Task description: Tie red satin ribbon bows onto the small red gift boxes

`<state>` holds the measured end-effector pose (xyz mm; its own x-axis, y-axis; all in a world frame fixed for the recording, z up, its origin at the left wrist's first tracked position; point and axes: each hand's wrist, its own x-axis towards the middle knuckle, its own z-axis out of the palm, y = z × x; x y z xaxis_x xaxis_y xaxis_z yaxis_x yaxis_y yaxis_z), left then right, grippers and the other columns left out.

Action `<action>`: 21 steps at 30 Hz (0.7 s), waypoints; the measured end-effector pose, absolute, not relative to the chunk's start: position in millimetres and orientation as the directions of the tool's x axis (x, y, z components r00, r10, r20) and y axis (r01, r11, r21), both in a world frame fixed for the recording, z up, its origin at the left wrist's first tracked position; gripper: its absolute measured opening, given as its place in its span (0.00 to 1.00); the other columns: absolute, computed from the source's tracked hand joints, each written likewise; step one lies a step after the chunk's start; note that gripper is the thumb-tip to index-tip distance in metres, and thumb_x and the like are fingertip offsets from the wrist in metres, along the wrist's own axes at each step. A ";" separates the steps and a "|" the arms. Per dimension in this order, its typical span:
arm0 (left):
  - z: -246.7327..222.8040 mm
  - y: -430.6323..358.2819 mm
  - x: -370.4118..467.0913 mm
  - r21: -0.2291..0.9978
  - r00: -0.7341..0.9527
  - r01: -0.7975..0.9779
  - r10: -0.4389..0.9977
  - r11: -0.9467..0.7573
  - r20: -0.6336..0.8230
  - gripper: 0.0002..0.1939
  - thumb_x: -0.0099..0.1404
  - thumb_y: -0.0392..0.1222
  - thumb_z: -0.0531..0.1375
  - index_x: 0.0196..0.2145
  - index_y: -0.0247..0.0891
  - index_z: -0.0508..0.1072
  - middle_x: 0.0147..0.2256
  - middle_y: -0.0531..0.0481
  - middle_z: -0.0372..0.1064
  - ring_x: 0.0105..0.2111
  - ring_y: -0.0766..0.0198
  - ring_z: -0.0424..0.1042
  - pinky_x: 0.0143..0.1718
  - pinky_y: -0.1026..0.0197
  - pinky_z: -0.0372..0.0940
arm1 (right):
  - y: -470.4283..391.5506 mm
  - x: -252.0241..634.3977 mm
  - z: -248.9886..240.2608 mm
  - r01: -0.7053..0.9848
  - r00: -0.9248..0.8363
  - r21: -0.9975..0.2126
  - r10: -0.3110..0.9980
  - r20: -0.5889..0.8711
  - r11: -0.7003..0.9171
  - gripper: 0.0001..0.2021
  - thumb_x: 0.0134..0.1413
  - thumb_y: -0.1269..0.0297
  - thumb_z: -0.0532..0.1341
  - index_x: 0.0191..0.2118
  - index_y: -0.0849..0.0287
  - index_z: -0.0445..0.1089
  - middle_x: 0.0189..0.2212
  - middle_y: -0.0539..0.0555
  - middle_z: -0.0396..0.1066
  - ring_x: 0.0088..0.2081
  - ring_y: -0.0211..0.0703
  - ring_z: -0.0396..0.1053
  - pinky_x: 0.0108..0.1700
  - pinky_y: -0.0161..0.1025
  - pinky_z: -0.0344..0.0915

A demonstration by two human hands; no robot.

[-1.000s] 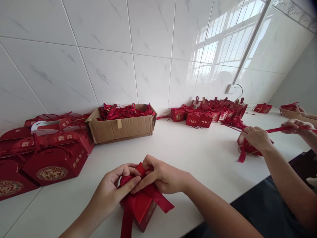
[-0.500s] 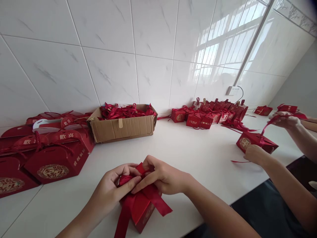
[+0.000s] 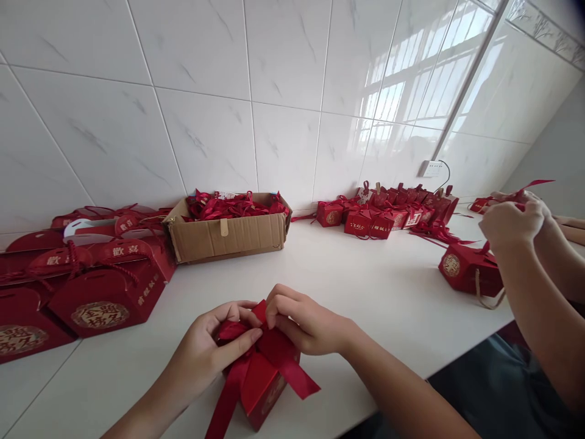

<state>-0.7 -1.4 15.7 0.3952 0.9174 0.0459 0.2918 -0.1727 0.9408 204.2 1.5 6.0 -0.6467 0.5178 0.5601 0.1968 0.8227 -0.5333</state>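
A small red box (image 3: 262, 396) with a gold print on its side stands on the white table in front of me. Wide red ribbon (image 3: 299, 378) is looped on its top, and two tails hang down over the box. My left hand (image 3: 228, 341) pinches the ribbon loop from the left between thumb and fingers. On the right, my right hand (image 3: 304, 320) has its fingers closed on the ribbon beside the knot. The fingertips and the knot partly hide each other.
A cardboard box (image 3: 228, 238) full of red ribbons stands near the wall. Large red gift boxes (image 3: 100, 311) fill the left. Small red boxes (image 3: 368, 224) are grouped at the back right. Another person's hands (image 3: 516, 222) hold ribbon above a red box (image 3: 470, 268) at the right.
My right thumb and fingers have drawn back slightly from my left thumb, still on the ribbon. The other person's hands have moved up and together, and their box has turned, showing a cord handle.
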 end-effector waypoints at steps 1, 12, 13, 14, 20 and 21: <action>16.7 -1.5 -0.9 0.937 0.395 0.301 0.917 -0.177 0.046 0.12 0.55 0.49 0.63 0.26 0.38 0.70 0.48 0.44 0.69 0.45 0.53 0.71 0.44 0.59 0.67 | 1.7 204.6 6.1 0.207 -0.643 -0.534 0.526 0.557 0.820 0.09 0.55 0.80 0.49 0.36 0.59 0.58 0.37 0.54 0.58 0.37 0.37 0.60 0.40 0.35 0.64; 20.3 -7.1 2.3 0.946 0.351 0.288 0.936 -0.148 0.040 0.09 0.54 0.46 0.63 0.25 0.38 0.70 0.47 0.45 0.69 0.43 0.54 0.71 0.39 0.61 0.66 | 6.1 211.7 5.6 0.210 -0.617 -0.548 0.544 0.568 0.810 0.11 0.52 0.82 0.49 0.33 0.56 0.52 0.35 0.53 0.58 0.35 0.37 0.58 0.36 0.35 0.61; 20.1 -6.5 1.9 0.944 0.362 0.293 0.931 -0.152 0.038 0.09 0.54 0.46 0.63 0.25 0.38 0.70 0.47 0.44 0.69 0.43 0.54 0.71 0.39 0.61 0.66 | 6.6 212.8 6.1 0.210 -0.617 -0.551 0.547 0.566 0.807 0.11 0.52 0.82 0.49 0.33 0.56 0.52 0.35 0.53 0.58 0.35 0.37 0.58 0.35 0.35 0.60; 19.9 -5.7 1.1 0.940 0.376 0.301 0.926 -0.157 0.034 0.09 0.54 0.45 0.63 0.25 0.38 0.70 0.46 0.44 0.70 0.44 0.53 0.70 0.39 0.61 0.65 | 7.0 213.9 6.6 0.209 -0.616 -0.553 0.548 0.565 0.806 0.11 0.52 0.81 0.49 0.32 0.56 0.52 0.35 0.53 0.58 0.35 0.38 0.58 0.35 0.35 0.60; 17.4 -2.5 -3.2 0.937 0.392 0.317 0.920 -0.147 0.012 0.09 0.54 0.45 0.63 0.25 0.39 0.69 0.47 0.45 0.70 0.50 0.51 0.67 0.41 0.61 0.65 | 8.7 213.8 4.3 0.180 -0.589 -0.569 0.551 0.591 0.803 0.09 0.53 0.80 0.49 0.31 0.57 0.54 0.33 0.53 0.58 0.34 0.37 0.57 0.35 0.36 0.60; 16.9 -2.6 -3.3 0.935 0.395 0.321 0.918 -0.149 0.011 0.09 0.54 0.45 0.64 0.24 0.39 0.68 0.46 0.45 0.70 0.51 0.51 0.66 0.42 0.61 0.65 | 8.8 212.3 3.1 0.160 -0.578 -0.581 0.553 0.600 0.798 0.09 0.53 0.79 0.50 0.31 0.57 0.54 0.33 0.53 0.58 0.34 0.37 0.57 0.35 0.36 0.60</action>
